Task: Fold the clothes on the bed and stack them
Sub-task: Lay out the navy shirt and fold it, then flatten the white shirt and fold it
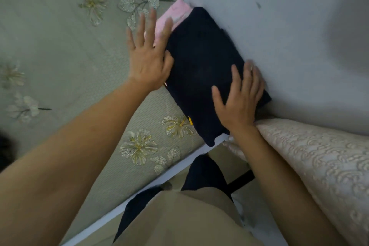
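Note:
A folded dark navy garment (201,66) lies on top of a stack at the bed's corner, tight against the wall. A folded pink garment (175,13) sticks out from under its far end, and a thin yellow edge (190,121) shows beneath its near side. My left hand (148,54) is spread with straight fingers at the stack's left edge, over the pink piece and the navy side. My right hand (240,98) lies flat with straight fingers on the navy garment's near right part, next to the wall.
The bed (65,50) has a pale green cover with embroidered flowers, stretching left. A grey-white wall (279,16) borders the stack on the right. A cream patterned curtain or cushion (311,158) lies at the right. The bed's white edge (179,168) runs diagonally before my legs.

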A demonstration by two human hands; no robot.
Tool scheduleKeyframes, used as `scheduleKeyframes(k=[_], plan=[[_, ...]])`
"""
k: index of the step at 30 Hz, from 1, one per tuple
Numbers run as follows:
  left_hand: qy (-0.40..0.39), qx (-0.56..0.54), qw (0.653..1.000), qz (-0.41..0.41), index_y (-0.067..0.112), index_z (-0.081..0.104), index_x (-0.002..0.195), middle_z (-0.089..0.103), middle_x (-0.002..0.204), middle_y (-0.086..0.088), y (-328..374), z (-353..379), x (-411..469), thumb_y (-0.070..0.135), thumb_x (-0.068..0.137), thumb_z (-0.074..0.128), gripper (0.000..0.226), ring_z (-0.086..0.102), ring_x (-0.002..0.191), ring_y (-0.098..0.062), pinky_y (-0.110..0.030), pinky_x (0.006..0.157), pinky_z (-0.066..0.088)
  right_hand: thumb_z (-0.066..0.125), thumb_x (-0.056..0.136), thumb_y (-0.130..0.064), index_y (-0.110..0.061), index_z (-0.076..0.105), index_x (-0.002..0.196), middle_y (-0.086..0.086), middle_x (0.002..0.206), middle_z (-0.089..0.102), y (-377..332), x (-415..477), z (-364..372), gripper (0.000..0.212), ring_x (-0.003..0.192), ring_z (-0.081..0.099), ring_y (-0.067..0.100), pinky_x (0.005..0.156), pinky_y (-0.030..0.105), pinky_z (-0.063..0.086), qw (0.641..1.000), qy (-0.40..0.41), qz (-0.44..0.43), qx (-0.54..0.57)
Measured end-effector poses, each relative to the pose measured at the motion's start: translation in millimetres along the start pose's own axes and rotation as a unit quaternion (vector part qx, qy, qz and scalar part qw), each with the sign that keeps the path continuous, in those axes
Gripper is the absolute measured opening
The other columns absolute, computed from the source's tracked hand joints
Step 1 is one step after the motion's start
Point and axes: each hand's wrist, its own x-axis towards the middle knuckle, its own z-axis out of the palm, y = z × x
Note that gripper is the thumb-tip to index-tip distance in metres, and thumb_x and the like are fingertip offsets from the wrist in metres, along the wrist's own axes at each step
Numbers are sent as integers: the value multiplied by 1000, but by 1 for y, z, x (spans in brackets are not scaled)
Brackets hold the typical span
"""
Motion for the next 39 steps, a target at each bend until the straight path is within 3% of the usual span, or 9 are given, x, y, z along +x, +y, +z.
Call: scheduleKeyframes(k=[2,5,11,21,29,33,37,39], plan=[[30,35,998,-49,25,11,158,10,164,-20,-29,-13,-27,39,100,35,64,7,150,-41,-65,117,9,46,99,-54,-13,22,158,19,165,12,-14,7,-6,76,153,8,36,121,57,13,998,38,-41,-2],[14,76,991,-109,26,5,159,5,164,-19,-73,-32,-75,54,103,26,66,3,151,-40,-66,116,5,42,99,-59,-12,8,160,22,165,0,-60,20,-4,84,153,-1,40,122,58,7,995,6,-92,-35],[38,44,963,-262,25,2,159,-2,164,-19,-157,-61,-191,59,101,27,71,-3,151,-39,-65,117,1,43,97,-60,-14,3,161,24,165,-4,-200,14,30,88,152,-4,42,122,58,3,972,-30,-229,-45],[99,26,893,-438,26,-3,159,-10,165,-14,-301,-87,-467,58,99,25,73,-10,152,-32,-62,119,2,52,96,-51,-22,-5,160,15,167,-11,-423,-124,117,91,153,-7,36,122,57,5,903,-126,-406,-53],[110,0,842,-527,19,3,159,-5,165,-15,-363,-26,-595,56,99,30,76,-5,152,-33,-60,119,4,52,98,-44,-20,-5,160,16,166,-12,-515,-212,197,88,154,-10,34,123,51,2,829,-171,-529,-59],[60,-38,843,-534,8,12,157,1,164,-20,-367,27,-639,36,94,54,81,2,151,-37,-62,118,12,52,100,-35,-19,-3,161,14,167,-9,-538,-251,241,84,154,-2,33,122,51,12,804,-219,-548,-72],[9,-61,818,-572,0,26,151,11,161,-24,-365,63,-677,11,78,70,86,11,148,-41,-64,114,21,51,96,-4,-24,-3,160,11,167,-7,-572,-300,282,86,151,16,32,118,45,31,730,-257,-627,-90],[12,-64,802,-594,1,29,149,12,161,-24,-370,72,-695,6,72,73,89,14,146,-44,-66,112,23,54,91,4,-25,-2,160,9,167,-9,-588,-327,301,93,151,16,31,117,43,33,692,-268,-661,-109]])
